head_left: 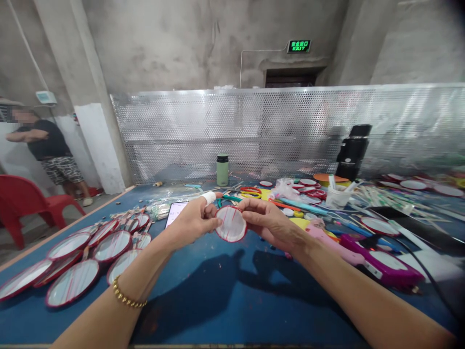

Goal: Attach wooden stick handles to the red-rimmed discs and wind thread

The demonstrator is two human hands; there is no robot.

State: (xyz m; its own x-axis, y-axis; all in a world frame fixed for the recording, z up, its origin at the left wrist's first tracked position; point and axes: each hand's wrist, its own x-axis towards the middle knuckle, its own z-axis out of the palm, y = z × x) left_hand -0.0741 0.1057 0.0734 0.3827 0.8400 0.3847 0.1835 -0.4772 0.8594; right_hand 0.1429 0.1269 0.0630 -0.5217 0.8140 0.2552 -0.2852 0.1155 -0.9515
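Note:
Both of my hands hold one small round white disc with a red rim [231, 224] above the blue table [218, 291]. My left hand [194, 218], with a white bandage on one finger and a gold bracelet at the wrist, pinches the disc's left edge. My right hand [267, 220] grips its right edge with fingers curled around it. Thin red threads run across the disc's face.
Several larger red-rimmed oval discs [72, 264] lie at the left. A phone [175, 212] and green flask [222, 170] sit behind my hands. Purple glue guns [378, 261], scissors, a white cup and loose parts crowd the right. A person stands far left beside a red chair [25, 203].

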